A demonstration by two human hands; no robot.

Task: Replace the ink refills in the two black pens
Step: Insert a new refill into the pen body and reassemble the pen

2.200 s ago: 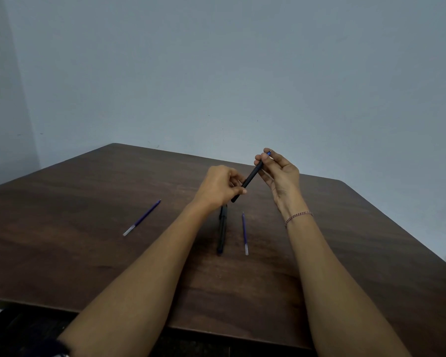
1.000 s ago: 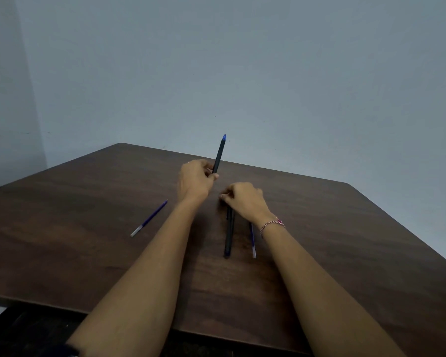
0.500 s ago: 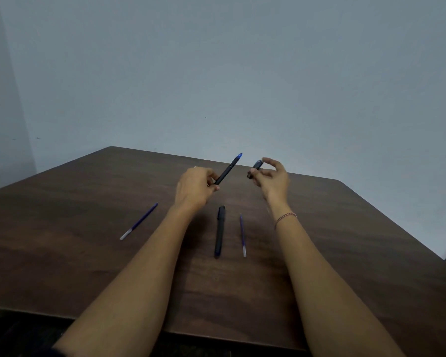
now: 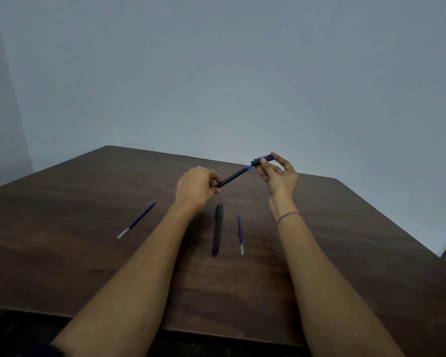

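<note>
A pale grey wall point(image 4: 216, 73) fills the upper half of my view. Below it lies the dark wooden worktop point(image 4: 62, 253), and both my bare forearms reach out over it.

My left grip point(image 4: 196, 188) is curled round the near end of one black pen point(image 4: 233, 176) and holds it in the air above the worktop. The pen slants up and to the right, with its blue tip leading. My right grip point(image 4: 278, 173) pinches the pen's black cap point(image 4: 263, 159) between thumb and fingertips, while its other fingers are loosely spread. The cap's mouth sits right at the blue tip; I cannot tell whether they touch.

The second black pen point(image 4: 217, 229) lies flat on the worktop between my forearms, running away from me. Just to its right, and not touching it, a thin blue refill point(image 4: 240, 233) lies almost parallel, its clear end toward me. Another blue refill point(image 4: 137, 219) lies well off to the left at a slant, its clear end also nearer me.

A thin beaded bracelet point(image 4: 289, 217) circles my right wrist.
</note>
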